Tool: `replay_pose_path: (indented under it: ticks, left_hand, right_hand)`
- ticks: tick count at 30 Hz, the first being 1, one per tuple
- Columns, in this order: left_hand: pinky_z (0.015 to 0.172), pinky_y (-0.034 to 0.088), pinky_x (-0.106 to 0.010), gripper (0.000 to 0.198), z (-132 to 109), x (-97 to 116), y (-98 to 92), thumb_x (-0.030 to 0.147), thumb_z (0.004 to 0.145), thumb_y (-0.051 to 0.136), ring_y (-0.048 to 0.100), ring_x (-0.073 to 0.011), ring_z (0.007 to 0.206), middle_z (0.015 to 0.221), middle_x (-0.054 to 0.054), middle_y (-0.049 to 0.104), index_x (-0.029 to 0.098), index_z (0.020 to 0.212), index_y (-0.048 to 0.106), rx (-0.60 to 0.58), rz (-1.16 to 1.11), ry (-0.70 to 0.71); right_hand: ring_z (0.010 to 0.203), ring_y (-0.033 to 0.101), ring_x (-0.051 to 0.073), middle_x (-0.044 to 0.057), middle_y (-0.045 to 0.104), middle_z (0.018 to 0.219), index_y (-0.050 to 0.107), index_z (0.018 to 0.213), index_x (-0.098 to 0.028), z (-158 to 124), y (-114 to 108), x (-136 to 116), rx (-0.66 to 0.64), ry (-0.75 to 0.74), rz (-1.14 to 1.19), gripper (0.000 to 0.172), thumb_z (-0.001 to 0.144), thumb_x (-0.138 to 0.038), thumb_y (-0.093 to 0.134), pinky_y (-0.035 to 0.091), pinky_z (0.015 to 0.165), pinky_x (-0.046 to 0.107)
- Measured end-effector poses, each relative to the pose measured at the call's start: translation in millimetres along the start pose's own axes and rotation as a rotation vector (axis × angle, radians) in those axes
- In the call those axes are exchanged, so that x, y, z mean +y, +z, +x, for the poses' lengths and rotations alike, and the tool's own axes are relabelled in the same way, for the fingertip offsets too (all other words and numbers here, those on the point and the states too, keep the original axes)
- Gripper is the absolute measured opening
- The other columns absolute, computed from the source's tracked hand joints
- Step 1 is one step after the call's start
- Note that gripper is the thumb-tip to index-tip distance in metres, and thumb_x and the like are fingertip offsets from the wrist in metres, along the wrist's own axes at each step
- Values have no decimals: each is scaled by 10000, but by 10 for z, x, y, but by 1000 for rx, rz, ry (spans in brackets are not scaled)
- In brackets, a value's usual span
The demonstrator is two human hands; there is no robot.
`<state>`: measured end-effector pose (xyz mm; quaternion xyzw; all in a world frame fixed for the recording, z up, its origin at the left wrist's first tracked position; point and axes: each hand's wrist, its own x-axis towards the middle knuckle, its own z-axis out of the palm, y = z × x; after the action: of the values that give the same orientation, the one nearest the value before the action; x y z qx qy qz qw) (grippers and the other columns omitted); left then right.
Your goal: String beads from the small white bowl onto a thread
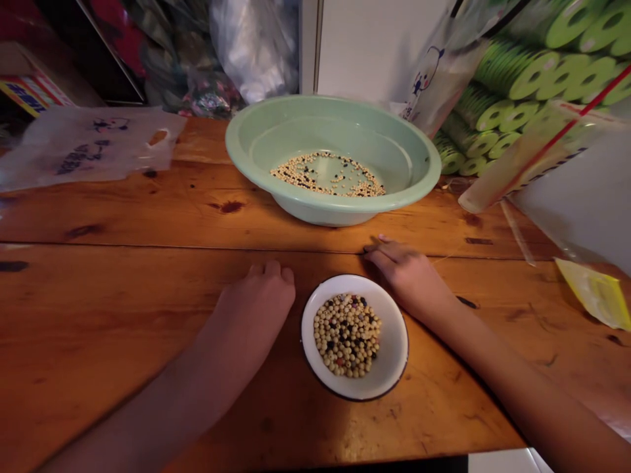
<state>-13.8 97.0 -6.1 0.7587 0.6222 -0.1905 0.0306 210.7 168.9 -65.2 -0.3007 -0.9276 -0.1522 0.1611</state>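
A white enamel bowl point(393, 341) with a dark rim stands on the wooden table, holding many round beads point(348, 335), mostly cream with some black and a few coloured ones. To its left, my left hand point(261, 295) is closed in a fist on the table; its fingertips are hidden, so whatever it may hold does not show. My right hand point(405, 269) rests just beyond the bowl's upper right side. Its fingers are drawn together toward the left near a small dark spot, and I cannot make out what is between them.
A large pale green basin point(325, 209) behind my hands has cream and black beads point(305, 174) on its bottom. A plastic bag point(113, 141) lies back left. Green rolls point(507, 79), an upright clear bag point(537, 154) and a yellow packet point(599, 292) are right.
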Motion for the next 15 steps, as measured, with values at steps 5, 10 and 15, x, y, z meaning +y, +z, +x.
replay_pose_path:
  ticks: [5,10,15]
  left_hand:
    - [722,578,-430,415,-7,-5,13,-95,785,329,661,-290,901,1010,-142,643,98,1009,620,15,-10,7]
    - [711,578,-434,421,-9,-10,22,-101,783,321,665,-286,869,988,-132,644,102,999,620,33,-13,11]
    - [725,579,-434,409,-17,-10,17,-96,790,326,662,-292,900,1004,-140,643,97,996,623,21,-20,12]
  right_hand:
    - [794,692,242,159,718,820,684,886,-55,11,14,22,-5,49,6,181,879,-31,505,488,997,388]
    - [831,690,254,168,715,842,678,891,-52,6,11,19,-40,33,3,184,889,-44,494,485,997,406]
    - [802,684,245,163,704,797,678,866,-63,27,21,31,-44,85,-48,226,904,-45,456,479,996,394]
